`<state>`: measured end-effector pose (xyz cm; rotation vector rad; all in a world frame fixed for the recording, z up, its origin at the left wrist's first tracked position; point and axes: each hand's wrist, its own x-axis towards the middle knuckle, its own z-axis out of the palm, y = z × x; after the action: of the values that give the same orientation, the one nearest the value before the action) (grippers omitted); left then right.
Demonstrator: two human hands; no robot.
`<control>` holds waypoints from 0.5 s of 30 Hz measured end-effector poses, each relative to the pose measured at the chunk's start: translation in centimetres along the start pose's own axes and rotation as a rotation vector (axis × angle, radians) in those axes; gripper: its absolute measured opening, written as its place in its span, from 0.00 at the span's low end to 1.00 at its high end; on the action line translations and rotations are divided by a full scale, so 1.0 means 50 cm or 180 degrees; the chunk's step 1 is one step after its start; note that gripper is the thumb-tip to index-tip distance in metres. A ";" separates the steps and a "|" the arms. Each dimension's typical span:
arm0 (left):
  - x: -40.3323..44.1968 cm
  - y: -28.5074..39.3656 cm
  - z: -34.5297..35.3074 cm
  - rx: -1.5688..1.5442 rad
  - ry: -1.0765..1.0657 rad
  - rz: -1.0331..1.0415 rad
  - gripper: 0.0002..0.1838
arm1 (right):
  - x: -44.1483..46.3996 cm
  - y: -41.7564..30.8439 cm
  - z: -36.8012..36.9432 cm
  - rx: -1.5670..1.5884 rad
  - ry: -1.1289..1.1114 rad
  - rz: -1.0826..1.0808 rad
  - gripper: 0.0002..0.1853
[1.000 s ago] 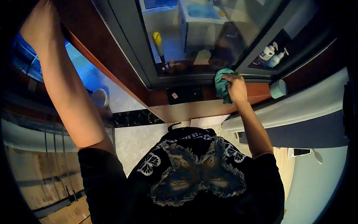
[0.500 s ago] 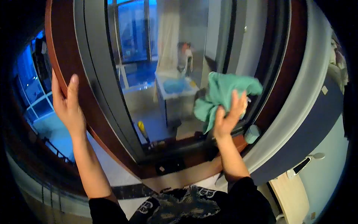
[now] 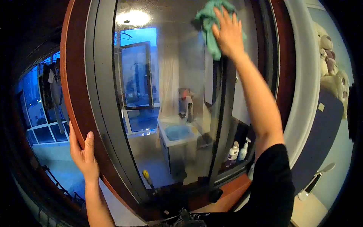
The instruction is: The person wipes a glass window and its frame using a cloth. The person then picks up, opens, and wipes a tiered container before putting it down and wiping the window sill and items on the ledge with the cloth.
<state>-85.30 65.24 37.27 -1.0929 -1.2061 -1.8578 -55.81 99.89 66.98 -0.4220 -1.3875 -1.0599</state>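
Observation:
My right hand (image 3: pixel 230 36) is high on the glass pane (image 3: pixel 189 72), its fingers stretched over a crumpled green cloth (image 3: pixel 212 39) that it holds pressed to the surface. Parts of the cloth stick out to the left of the hand and below it. On the left, my left hand (image 3: pixel 86 160) grips the edge of the reddish-brown wooden frame (image 3: pixel 77 94), with its thumb on the near side and its fingers round the outer edge. A grey metal frame (image 3: pixel 104 102) borders the glass.
Through the glass show a washbasin (image 3: pixel 177 133), a yellow-handled tool (image 3: pixel 147 177) and pump bottles (image 3: pixel 233 153). Hanging clothes (image 3: pixel 53 85) are at far left. A pale curtain (image 3: pixel 302 75), plush toys (image 3: pixel 336 79) and a wooden desk (image 3: pixel 310 213) are on the right.
My right hand has moved the cloth up the glass. The view has tilted upward, so the window sits lower in it. My left hand still grips the wooden frame.

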 end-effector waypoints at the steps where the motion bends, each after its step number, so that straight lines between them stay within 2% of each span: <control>1: 0.002 -0.005 0.006 0.0080 0.0022 0.0062 0.31 | 0.072 0.035 0.022 -0.0014 0.0074 -0.0083 0.33; 3: -0.002 -0.010 0.004 0.0178 0.0065 0.0123 0.31 | 0.164 0.054 0.040 0.0270 0.0031 0.0165 0.30; 4: -0.003 -0.011 0.001 0.0030 0.0020 0.0012 0.31 | 0.189 0.052 0.041 0.0106 -0.0033 0.0247 0.31; 6: 0.006 -0.002 0.006 -0.0118 0.0002 -0.0056 0.32 | 0.182 0.030 0.046 0.0012 0.0119 0.0335 0.32; 8: 0.006 0.011 0.007 0.0056 -0.0044 -0.0082 0.32 | 0.111 -0.016 0.056 0.0045 0.0444 0.0407 0.37; 9: 0.006 0.013 0.006 0.0070 -0.0024 -0.0083 0.32 | 0.050 -0.046 0.034 0.0107 0.0381 0.0304 0.38; 12: 0.006 0.014 0.011 -0.0116 0.0014 -0.0154 0.32 | -0.128 -0.133 -0.065 0.0316 -0.0175 -0.0066 0.42; 15: 0.008 0.030 0.011 -0.0247 0.0010 -0.0230 0.33 | -0.162 -0.125 -0.094 0.0287 -0.0459 -0.0378 0.40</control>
<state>-84.06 65.19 38.33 -1.1007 -1.1948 -1.9750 -56.78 95.89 56.50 -0.3590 -1.5985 -1.0751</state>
